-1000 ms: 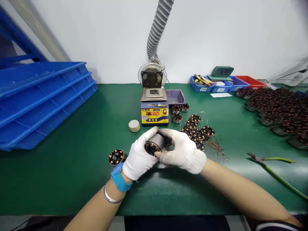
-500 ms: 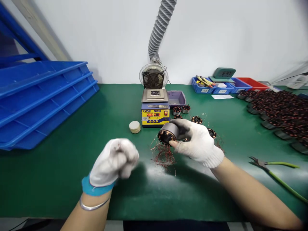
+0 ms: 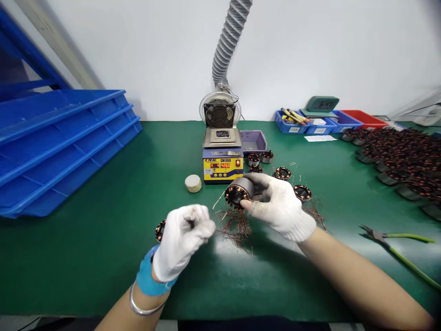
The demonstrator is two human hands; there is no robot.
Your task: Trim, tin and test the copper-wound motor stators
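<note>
While the right hand (image 3: 279,208) grips a wound stator (image 3: 239,192) by its grey outer shell, the part hangs just above the green mat (image 3: 103,239), winding face turned toward the near left. It sits at centre, near of the yellow-fronted solder pot (image 3: 222,162). Left hand (image 3: 184,241): fingers curled shut in a fist, near left of the stator and apart from it; cannot tell whether anything is pinched inside. Loose copper wire offcuts (image 3: 237,228) lie on the mat between the two hands. A second stator (image 3: 159,231) rests partly hidden behind the left hand. More stators (image 3: 283,173) lie just beyond the right hand. Green-handled cutters (image 3: 381,237) lie far right. Stacked blue trays (image 3: 62,142) at left.
</note>
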